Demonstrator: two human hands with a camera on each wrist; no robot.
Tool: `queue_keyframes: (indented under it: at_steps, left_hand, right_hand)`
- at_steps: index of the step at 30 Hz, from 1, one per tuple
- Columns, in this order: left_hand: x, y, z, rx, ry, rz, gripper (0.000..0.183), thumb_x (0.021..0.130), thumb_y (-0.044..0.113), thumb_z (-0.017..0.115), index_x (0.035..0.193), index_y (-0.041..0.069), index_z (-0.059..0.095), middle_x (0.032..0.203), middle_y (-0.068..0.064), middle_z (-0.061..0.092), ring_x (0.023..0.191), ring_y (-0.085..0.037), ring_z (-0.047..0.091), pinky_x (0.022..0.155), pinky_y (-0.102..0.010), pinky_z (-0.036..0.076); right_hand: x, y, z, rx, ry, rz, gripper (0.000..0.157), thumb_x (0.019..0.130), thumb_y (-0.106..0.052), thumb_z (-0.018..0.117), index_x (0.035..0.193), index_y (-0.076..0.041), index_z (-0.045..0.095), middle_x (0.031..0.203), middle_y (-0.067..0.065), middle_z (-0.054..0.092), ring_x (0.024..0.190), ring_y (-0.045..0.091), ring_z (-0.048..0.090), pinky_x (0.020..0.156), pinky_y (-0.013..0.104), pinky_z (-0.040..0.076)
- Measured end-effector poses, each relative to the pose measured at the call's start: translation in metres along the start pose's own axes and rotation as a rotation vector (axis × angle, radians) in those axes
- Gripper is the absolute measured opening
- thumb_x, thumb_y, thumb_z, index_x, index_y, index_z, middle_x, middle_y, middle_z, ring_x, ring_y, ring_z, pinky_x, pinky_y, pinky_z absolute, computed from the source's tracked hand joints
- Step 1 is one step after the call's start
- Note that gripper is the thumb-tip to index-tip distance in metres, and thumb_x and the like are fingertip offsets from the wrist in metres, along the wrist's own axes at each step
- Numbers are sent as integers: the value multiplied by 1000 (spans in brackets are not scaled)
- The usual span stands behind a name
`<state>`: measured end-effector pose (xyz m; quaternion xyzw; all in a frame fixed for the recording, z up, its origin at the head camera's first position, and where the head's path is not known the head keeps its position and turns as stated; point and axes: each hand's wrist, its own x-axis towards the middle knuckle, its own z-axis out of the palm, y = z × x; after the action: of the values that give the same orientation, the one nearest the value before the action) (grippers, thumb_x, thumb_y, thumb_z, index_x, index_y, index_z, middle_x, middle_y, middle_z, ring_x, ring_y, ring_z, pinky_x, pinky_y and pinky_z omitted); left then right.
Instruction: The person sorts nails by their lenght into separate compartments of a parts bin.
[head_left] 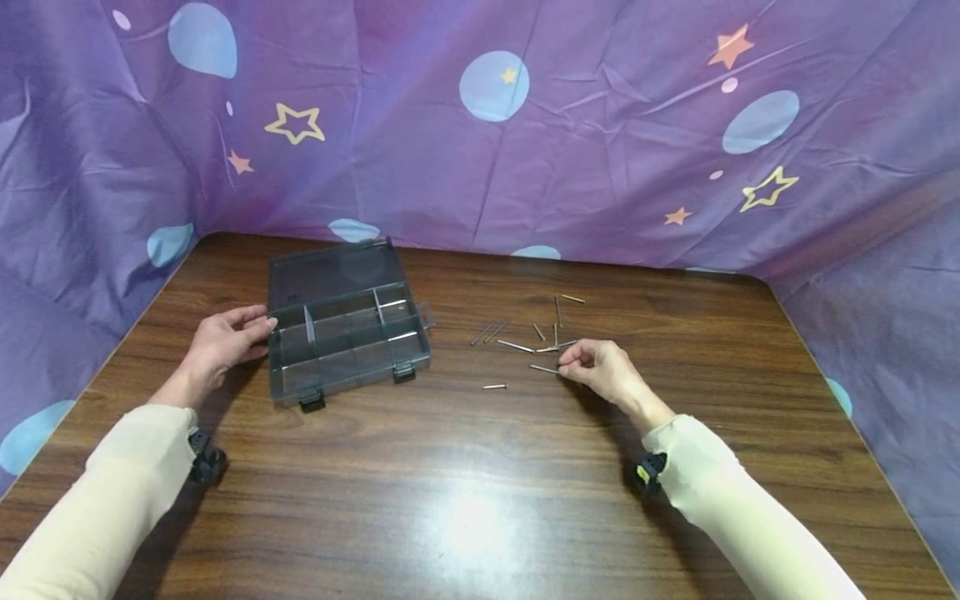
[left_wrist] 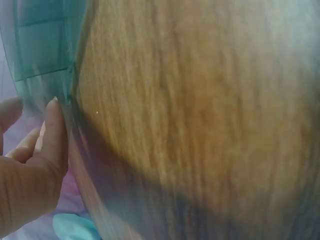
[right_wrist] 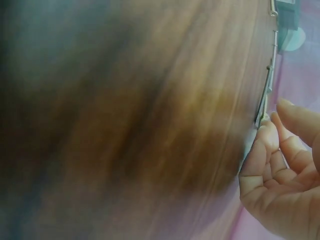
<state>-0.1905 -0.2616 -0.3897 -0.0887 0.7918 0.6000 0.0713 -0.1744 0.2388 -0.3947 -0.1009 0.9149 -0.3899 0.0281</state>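
Note:
A translucent grey plastic compartment box (head_left: 352,371) lies on the left of the wooden table with its lid (head_left: 337,271) raised back. My left hand (head_left: 228,337) touches the box's left side, thumb at the rim and fingers fairly straight; the left wrist view also shows this hand (left_wrist: 37,165) at the corner. Right of the box, my right hand (head_left: 600,367) pinches the head end of a thin metal nail (head_left: 543,368) between its fingertips. In the right wrist view the fingers (right_wrist: 265,145) partly hide that end. Several loose nails (head_left: 516,346) lie just beyond.
One short nail (head_left: 495,386) lies apart, nearer me. Brass-coloured nails, one of them (head_left: 573,298) at the back, lie among the silver ones. Two black latches (head_left: 405,372) sit on the box's front. A purple patterned cloth (head_left: 420,167) hangs behind the wooden table (head_left: 360,492).

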Motion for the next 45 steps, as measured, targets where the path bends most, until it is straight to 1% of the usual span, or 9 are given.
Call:
queue_keyframes:
  at_steps: [5, 6, 7, 10, 12, 14, 20, 31, 45]
  left_hand:
    - [0, -1, 2, -14, 9, -34, 62, 96, 22, 54, 143, -8, 27, 138, -24, 41, 78, 14, 53, 69, -11, 54]
    - [0, -1, 1, 8, -5, -23, 62, 97, 23, 51, 144, -8, 26, 137, -22, 41, 79, 15, 53, 70, -10, 54]
    - [0, -2, 1, 4, -4, -28, 63, 96, 23, 52, 144, -8, 26, 133, -17, 47, 78, 14, 53, 70, -11, 54]
    - [0, -2, 1, -33, -6, -33, 63, 96, 22, 53, 144, -8, 25, 104, 9, 62, 77, 13, 54, 68, -11, 55]
    - [-1, -3, 1, -55, -7, -31, 63, 96, 20, 54, 144, -8, 24, 87, 26, 58, 76, 12, 55, 67, -11, 55]
    - [-1, -3, 1, -72, -7, -25, 63, 96, 19, 54, 144, -9, 24, 77, 33, 53, 75, 11, 55, 66, -11, 55]
    - [-3, -5, 1, -85, -3, -8, 63, 96, 18, 53, 143, -11, 23, 76, 34, 55, 74, 11, 55, 64, -10, 54]
    - [-2, -3, 3, -61, 6, -23, 62, 96, 22, 54, 144, -8, 27, 80, 30, 54, 75, 10, 56, 66, -12, 55]
    - [-2, -3, 4, -69, 10, -14, 62, 96, 20, 53, 144, -8, 26, 76, 35, 53, 75, 10, 55, 63, -10, 54]
  right_hand:
    - [2, 0, 2, -38, -15, 5, 9, 78, -4, 71, 83, 2, 67, 70, 3, 64, 64, 5, 52, 58, 18, 43]
    - [2, 0, 2, -49, -17, 5, 9, 78, -5, 71, 83, 1, 67, 70, 3, 64, 64, 5, 52, 58, 18, 43]
    - [3, 0, 2, -58, -18, 6, 8, 78, -5, 71, 82, 1, 67, 69, 2, 63, 63, 5, 52, 58, 18, 43]
    - [4, 0, 3, -85, -26, -2, 7, 78, -5, 71, 82, 0, 67, 69, 2, 64, 63, 4, 52, 59, 18, 44]
    - [4, 0, 3, -103, -28, -9, 6, 77, -5, 72, 81, -1, 68, 69, 2, 64, 63, 4, 52, 60, 19, 44]
    - [5, 0, 3, -127, -30, -23, 6, 77, -5, 72, 80, -2, 68, 69, 2, 64, 64, 4, 52, 61, 20, 45]
    - [6, -2, 2, -184, -35, -46, 4, 75, -4, 71, 77, -3, 68, 70, 4, 66, 65, 7, 54, 65, 26, 47]
    - [5, -3, 2, -240, -58, -70, 6, 75, -3, 71, 71, -6, 68, 67, 2, 66, 64, 8, 53, 63, 28, 46]
    - [6, -3, 1, -290, -88, -74, 6, 75, -4, 65, 71, -7, 67, 68, 1, 65, 64, 10, 53, 60, 29, 46]
